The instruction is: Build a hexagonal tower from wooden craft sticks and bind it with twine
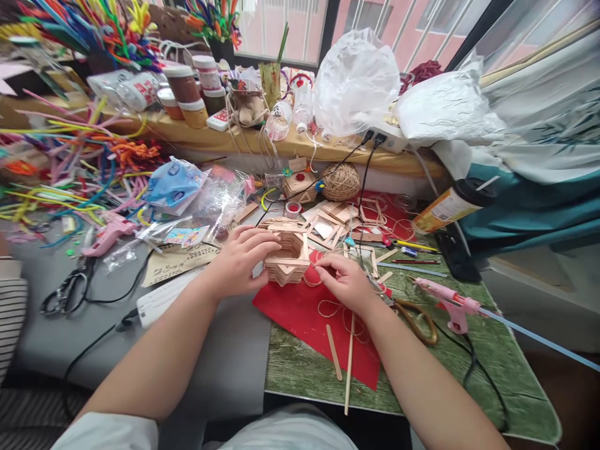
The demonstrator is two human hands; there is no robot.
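My left hand (241, 257) grips the left side of a star-shaped box of stacked wooden craft sticks (287, 272), with fingers over its rim and the thumb low in front. The box is hollow and open at the top. Just right of it, my right hand (345, 280) is closed in a pinch, fingertips close to the box's right corner. Thin twine (330, 310) appears to run from these fingertips and loops over the red sheet (300, 315) underneath. The exact pinch point is partly hidden by the fingers.
Loose craft sticks (334, 351) lie in front. A pink glue gun (452, 303) and brass-handled scissors (417, 320) are at right. Left are another pink glue gun (110, 232) and black scissors (70, 290). Behind stand a twine ball (342, 181) and a drink cup (450, 205). A person's striped sleeve (12, 319) shows at left.
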